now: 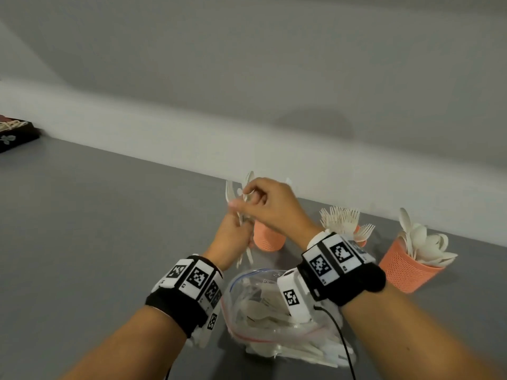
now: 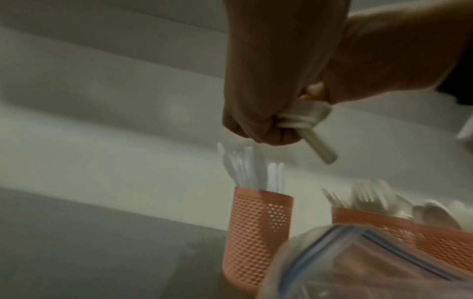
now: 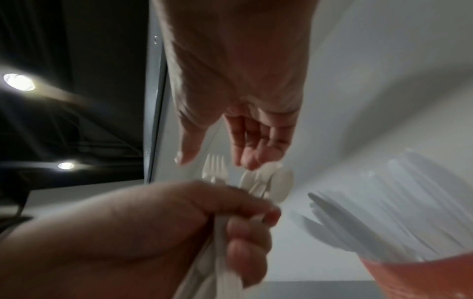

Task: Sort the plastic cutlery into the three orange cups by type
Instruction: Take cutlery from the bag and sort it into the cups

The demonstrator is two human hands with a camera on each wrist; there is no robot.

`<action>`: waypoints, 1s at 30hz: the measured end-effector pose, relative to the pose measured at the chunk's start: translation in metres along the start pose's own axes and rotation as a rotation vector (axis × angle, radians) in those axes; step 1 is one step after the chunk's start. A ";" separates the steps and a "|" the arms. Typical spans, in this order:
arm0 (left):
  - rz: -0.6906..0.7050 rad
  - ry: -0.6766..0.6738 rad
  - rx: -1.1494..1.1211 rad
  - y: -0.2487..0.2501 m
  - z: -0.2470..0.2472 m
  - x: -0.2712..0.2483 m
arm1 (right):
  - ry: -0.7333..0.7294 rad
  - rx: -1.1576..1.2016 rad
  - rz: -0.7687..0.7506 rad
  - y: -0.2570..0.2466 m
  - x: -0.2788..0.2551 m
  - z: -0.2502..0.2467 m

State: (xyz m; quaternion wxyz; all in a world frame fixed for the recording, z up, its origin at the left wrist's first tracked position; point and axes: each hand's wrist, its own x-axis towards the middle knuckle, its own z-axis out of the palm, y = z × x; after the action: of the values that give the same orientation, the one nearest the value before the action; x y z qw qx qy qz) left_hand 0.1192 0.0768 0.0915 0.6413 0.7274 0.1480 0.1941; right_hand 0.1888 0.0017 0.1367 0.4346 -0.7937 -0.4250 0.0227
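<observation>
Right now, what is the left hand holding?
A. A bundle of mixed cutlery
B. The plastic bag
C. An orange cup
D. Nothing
A: the left hand grips a bundle of cutlery, fork and spoon heads sticking up above the fist; the bag lies on the table.

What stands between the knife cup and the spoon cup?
The fork cup, partly hidden behind the right wrist, stands between the knife cup and the spoon cup in the head view.

The gray bench (image 1: 96,229) holds three orange cups in a row near the wall, one with knives (image 1: 265,239), one with forks (image 1: 360,237) and one with spoons (image 1: 406,268), plus a clear bag (image 1: 269,319) of cutlery in front and a dark box (image 1: 16,134) far left.
</observation>
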 end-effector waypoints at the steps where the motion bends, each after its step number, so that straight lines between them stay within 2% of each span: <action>1: 0.054 -0.005 0.039 0.003 0.005 -0.002 | -0.036 -0.076 0.007 0.000 -0.002 0.004; 3: 0.119 -0.023 0.052 0.009 0.013 -0.007 | -0.014 -0.150 0.005 0.005 -0.004 0.007; 6: 0.089 -0.082 -0.069 0.013 0.018 -0.013 | 0.046 -0.130 0.079 0.013 -0.008 0.004; 9: -0.050 -0.171 -0.353 0.014 0.018 -0.013 | 0.069 0.043 0.195 0.021 -0.013 -0.006; 11: -0.132 -0.156 -0.499 0.014 0.017 -0.011 | 0.097 0.201 0.248 0.024 -0.019 -0.015; 14: -0.158 -0.138 -0.611 0.013 0.023 -0.010 | 0.127 0.353 0.262 0.027 -0.032 -0.024; 18: -0.177 -0.199 -0.574 0.011 0.038 -0.009 | 0.085 0.358 0.280 0.037 -0.045 -0.029; 21: -0.184 -0.269 -0.586 0.012 0.046 -0.008 | 0.116 0.360 0.259 0.042 -0.053 -0.035; 26: -0.256 -0.243 -0.509 0.004 0.054 0.001 | 0.272 0.421 0.220 0.045 -0.061 -0.080; 30: -0.209 -0.262 -0.479 0.002 0.056 0.003 | 0.550 0.275 0.195 0.065 -0.055 -0.131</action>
State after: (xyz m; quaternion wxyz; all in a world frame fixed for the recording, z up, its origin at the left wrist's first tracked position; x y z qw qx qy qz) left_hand 0.1479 0.0284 0.0880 0.8248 0.5552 0.0878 0.0609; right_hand 0.2491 -0.1411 0.1536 0.6322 -0.7409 -0.2063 -0.0941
